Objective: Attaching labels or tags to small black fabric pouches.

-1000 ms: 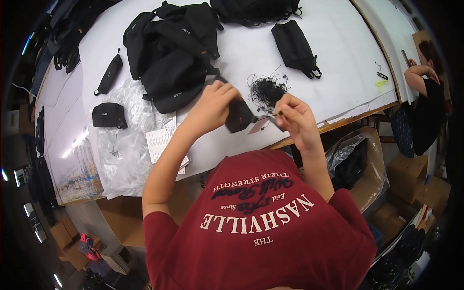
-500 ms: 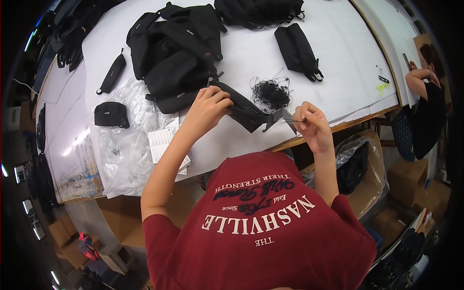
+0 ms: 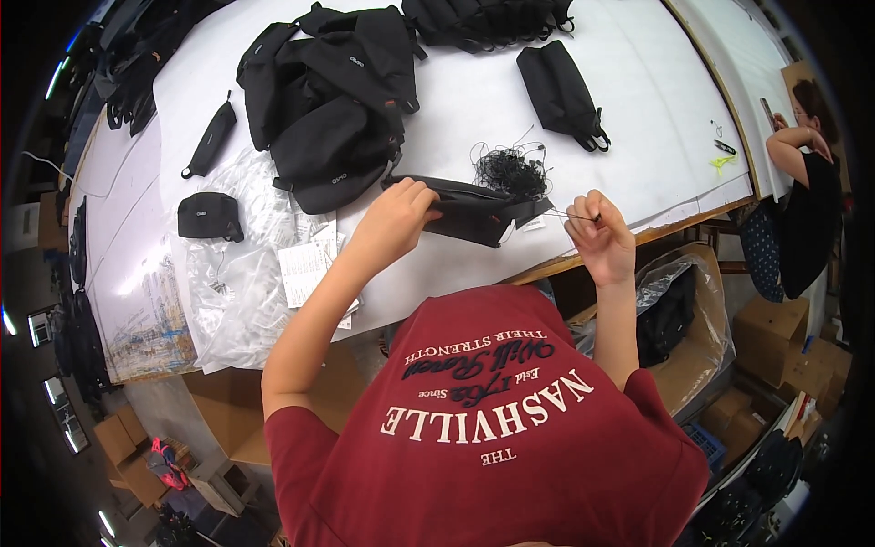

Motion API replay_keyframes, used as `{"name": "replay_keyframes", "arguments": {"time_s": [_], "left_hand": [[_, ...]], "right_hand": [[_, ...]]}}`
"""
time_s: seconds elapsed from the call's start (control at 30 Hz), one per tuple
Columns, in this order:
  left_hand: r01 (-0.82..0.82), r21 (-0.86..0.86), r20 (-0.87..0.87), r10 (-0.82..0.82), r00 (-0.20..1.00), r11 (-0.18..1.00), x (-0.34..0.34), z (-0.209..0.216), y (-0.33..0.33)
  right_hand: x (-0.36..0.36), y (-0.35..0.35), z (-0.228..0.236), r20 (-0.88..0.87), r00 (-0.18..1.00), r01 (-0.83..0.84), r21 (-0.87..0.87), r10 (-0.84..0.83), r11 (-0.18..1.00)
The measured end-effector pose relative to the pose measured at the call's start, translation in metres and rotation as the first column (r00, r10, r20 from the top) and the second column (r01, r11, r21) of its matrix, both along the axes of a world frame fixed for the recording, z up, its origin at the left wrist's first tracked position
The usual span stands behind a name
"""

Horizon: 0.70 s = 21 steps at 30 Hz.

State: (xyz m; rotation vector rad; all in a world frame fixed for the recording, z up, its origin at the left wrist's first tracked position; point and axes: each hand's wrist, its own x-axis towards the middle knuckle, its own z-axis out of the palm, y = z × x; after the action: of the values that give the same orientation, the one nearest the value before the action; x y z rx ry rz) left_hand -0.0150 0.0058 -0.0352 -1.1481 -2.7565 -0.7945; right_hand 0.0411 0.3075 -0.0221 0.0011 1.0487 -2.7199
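Observation:
My left hand (image 3: 397, 219) is closed round the left end of a long black zippered pouch (image 3: 469, 211), held just above the table's near part. A thin black cord (image 3: 567, 215) stretches from the pouch's right end to my right hand (image 3: 602, 239), whose fingers pinch it. Just behind the pouch lies a tangled heap of thin black cords (image 3: 510, 170), partly hidden by it. Beyond my left hand, several black bags (image 3: 337, 118) are piled up.
Another black pouch (image 3: 563, 96) lies at the back right. Clear plastic bags (image 3: 232, 301), white paper sheets (image 3: 308, 272) and a small black pouch (image 3: 208, 216) lie at left. Below the table edge stands a lined carton (image 3: 697, 337). A person (image 3: 807, 173) sits at far right.
The pouch has swung to a more level position, its right end higher. My right hand has moved slightly right, still pinching the cord; my left hand has shifted a little left and down.

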Motion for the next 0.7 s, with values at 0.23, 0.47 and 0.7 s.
{"name": "replay_keyframes", "arguments": {"time_s": [0.23,0.47,0.7], "left_hand": [[-0.055,0.077,0.127,0.045,0.991,0.996,0.018,-0.007,0.004],[-0.187,0.101,0.187,0.166,0.968,0.977,0.025,-0.026,0.002],[-0.170,0.134,0.134,0.152,0.979,0.976,0.025,-0.028,0.010]], "right_hand": [[0.000,-0.014,-0.019,-0.198,0.977,0.068,0.652,0.083,0.755],[0.006,-0.029,-0.008,-0.237,0.964,0.194,0.937,0.120,0.290],[0.014,-0.022,-0.022,-0.112,0.928,0.087,0.993,0.357,0.084]]}}
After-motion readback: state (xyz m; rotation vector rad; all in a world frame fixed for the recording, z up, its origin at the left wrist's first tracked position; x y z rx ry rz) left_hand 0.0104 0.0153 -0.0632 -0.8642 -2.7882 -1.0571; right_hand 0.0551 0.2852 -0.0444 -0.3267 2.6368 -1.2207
